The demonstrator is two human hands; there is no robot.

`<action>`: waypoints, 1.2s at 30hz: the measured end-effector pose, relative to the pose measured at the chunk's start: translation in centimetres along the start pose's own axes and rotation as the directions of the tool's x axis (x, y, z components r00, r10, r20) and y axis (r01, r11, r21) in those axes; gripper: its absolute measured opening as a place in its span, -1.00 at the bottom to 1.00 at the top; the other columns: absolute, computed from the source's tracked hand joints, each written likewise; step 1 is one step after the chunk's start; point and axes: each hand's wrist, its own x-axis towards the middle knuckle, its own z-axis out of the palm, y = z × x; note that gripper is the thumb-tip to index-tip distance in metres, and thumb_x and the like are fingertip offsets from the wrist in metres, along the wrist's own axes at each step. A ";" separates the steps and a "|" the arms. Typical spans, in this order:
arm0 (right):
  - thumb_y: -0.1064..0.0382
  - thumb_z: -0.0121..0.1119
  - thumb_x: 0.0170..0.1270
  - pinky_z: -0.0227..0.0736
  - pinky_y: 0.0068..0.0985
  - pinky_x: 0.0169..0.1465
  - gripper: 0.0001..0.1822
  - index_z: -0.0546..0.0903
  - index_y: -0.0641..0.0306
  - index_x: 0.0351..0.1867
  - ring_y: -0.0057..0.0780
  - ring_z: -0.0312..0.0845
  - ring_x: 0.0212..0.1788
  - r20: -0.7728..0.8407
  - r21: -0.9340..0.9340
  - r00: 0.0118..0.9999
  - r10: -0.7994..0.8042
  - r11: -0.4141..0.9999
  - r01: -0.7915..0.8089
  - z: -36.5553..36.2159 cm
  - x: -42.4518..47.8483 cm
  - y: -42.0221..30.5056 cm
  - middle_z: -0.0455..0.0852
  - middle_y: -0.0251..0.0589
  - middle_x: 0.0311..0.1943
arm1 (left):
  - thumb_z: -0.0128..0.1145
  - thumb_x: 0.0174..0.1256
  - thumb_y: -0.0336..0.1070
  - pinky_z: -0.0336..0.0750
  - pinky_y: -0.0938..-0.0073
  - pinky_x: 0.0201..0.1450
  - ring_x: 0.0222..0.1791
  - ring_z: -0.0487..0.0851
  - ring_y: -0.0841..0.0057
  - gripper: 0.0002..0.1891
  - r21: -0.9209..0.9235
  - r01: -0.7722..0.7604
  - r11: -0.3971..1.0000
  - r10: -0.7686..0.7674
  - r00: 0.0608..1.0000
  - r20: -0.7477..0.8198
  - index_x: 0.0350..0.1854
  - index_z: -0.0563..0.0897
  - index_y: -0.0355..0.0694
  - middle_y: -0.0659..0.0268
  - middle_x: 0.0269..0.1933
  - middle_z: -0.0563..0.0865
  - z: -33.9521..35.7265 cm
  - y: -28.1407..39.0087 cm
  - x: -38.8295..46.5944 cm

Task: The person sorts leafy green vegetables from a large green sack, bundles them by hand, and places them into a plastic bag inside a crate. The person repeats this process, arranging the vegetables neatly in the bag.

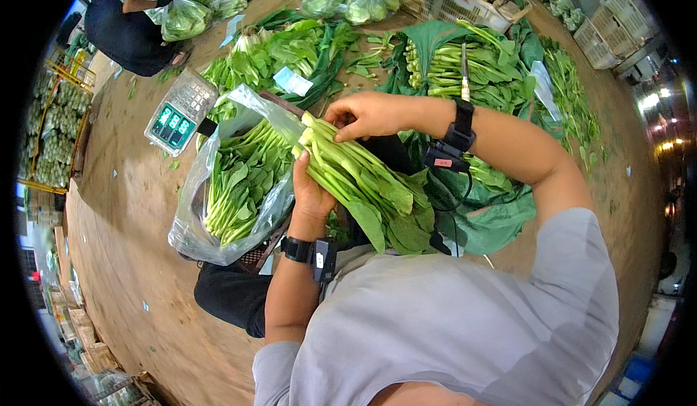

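My left hand [311,188] is shut on a bunch of leafy green vegetables [359,177], its thumb near the cut stem ends. Over the upper side of the stems lies my right hand [362,115], fingers curled, thumb touching the bunch; whether it grips a stem is hard to tell. To the left, a clear plastic bag [188,215] stands open with more greens [239,183] inside. A digital scale display [177,117] is lit just beyond it. A knife [464,71] lies on a stack of greens [484,79] beyond my right forearm.
Loose greens [272,52] lie on green cloth ahead, with a paper slip [293,81] on them. Bagged vegetables [370,3] and a plastic crate [452,6] stand at the far side. Another person [122,25] bends over bags at upper left. Stacked crates [610,30] are at upper right.
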 end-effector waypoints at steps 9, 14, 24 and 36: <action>0.16 0.18 0.30 0.43 -0.54 -0.27 -0.71 0.52 0.28 -0.05 -0.61 0.46 -0.27 0.075 0.148 0.990 0.123 0.980 -0.133 1.0 0.8 0.1 0.57 -0.37 -0.30 | 0.21 0.21 -0.16 0.46 0.18 0.22 0.14 0.53 0.25 -0.36 0.120 -0.050 0.992 0.056 0.998 -0.043 0.29 0.29 -0.27 0.12 0.16 0.51 -1.4 -0.3 0.0; 0.15 0.14 0.33 0.47 -0.52 -0.05 -0.63 0.50 0.23 0.11 -0.60 0.50 -0.04 0.270 0.426 0.963 0.017 0.895 -0.135 -0.5 0.8 0.0 0.63 -0.37 -0.04 | 0.22 0.13 -0.09 0.41 0.14 0.27 0.17 0.51 0.20 -0.31 0.059 -0.082 0.995 0.081 0.997 0.017 0.30 0.32 -0.25 0.10 0.15 0.52 -2.1 0.5 -0.3; 0.13 0.31 0.04 0.47 -0.33 -0.20 -0.68 0.65 0.26 -0.21 -0.29 0.61 -0.28 -0.219 -0.050 0.942 -0.255 0.967 0.250 1.8 0.9 3.3 0.71 -0.14 -0.33 | 0.02 0.32 0.02 0.34 0.07 0.32 0.23 0.47 0.20 -0.37 0.090 0.113 0.990 -0.126 0.980 0.152 0.36 0.31 -0.22 0.09 0.27 0.48 -2.1 0.7 0.5; 0.11 0.37 0.08 0.53 -0.35 -0.11 -0.56 0.59 0.27 -0.04 -0.27 0.66 -0.16 -0.254 -0.209 0.876 -0.411 0.907 0.365 1.3 -1.7 2.4 0.71 -0.11 -0.20 | 0.09 0.29 0.00 0.38 0.11 0.29 0.21 0.49 0.23 -0.40 0.115 0.124 0.986 -0.123 0.992 -0.015 0.31 0.36 -0.20 0.13 0.23 0.51 -0.5 -0.6 0.7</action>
